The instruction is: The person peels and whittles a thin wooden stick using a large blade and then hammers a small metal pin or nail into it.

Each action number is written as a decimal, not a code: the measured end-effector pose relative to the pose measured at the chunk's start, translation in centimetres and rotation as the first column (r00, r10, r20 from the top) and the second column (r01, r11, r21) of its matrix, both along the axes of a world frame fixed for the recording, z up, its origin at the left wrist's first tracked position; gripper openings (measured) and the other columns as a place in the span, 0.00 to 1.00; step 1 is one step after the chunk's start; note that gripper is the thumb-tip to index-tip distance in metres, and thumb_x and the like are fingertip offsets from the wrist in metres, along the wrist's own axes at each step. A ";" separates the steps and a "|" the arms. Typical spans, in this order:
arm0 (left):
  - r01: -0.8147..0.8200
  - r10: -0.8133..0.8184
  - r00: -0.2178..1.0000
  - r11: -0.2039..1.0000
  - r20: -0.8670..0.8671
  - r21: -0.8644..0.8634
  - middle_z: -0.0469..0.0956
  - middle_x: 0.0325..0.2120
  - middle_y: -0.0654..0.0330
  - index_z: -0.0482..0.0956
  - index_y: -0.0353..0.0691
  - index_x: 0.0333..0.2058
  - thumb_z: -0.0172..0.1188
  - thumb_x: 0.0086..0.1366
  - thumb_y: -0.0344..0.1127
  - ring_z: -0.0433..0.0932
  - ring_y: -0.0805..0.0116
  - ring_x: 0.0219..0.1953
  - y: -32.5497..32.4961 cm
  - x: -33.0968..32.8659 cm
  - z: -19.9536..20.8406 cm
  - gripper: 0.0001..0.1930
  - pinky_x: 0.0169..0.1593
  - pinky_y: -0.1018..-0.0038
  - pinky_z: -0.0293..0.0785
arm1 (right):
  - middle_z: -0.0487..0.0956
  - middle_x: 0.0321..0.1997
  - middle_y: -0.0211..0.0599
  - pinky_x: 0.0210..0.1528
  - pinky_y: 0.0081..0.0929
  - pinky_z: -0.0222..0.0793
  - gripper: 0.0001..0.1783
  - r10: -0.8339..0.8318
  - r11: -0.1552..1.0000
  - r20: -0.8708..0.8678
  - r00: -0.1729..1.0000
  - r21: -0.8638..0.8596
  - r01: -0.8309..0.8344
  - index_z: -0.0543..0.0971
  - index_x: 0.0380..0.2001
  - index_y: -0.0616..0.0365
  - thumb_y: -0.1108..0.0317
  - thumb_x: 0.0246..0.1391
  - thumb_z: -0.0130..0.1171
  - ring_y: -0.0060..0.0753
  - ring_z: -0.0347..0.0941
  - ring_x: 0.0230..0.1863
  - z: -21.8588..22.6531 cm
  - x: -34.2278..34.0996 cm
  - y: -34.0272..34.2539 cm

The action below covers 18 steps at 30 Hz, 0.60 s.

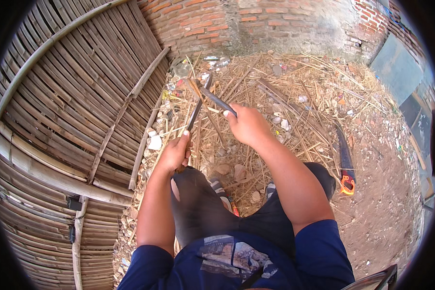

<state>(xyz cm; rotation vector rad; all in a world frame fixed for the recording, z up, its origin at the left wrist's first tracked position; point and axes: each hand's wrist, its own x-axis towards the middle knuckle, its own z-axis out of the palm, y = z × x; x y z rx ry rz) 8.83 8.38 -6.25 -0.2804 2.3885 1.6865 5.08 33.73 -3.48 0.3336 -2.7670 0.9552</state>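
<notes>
My left hand [175, 153] is closed around the lower end of a long dark blade [195, 115], which looks like a machete and slants up and away from me. My right hand [246, 124] grips a dark grey rod-like bar [220, 102] whose far end meets the blade. Where the two cross, a split yellowish-brown strip of bamboo or wood [195, 89] shows; how it is held there I cannot tell. Both hands are in front of my bent knees. On the ground to the right lies a handsaw [345, 159] with an orange handle.
A bamboo-slat wall [72, 87] with pole braces stands close on the left. Across the back runs a brick wall [285, 24]. Straw, splinters and stones [275, 87] litter the ground, with brown boards [295, 108] among them. Grey-blue panels [398, 67] lean at the right.
</notes>
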 end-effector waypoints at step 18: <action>-0.024 0.025 0.998 1.000 0.052 -0.011 0.66 0.17 0.65 0.73 0.34 0.40 0.44 0.73 0.62 0.64 0.75 0.13 0.0 -1.4 0.1 0.30 0.17 0.74 0.61 | 0.82 0.27 0.48 0.33 0.43 0.76 0.23 -0.019 0.982 0.015 1.000 -0.189 0.022 0.75 0.58 0.57 0.57 0.65 0.51 0.43 0.81 0.28 -0.1 -0.7 0.5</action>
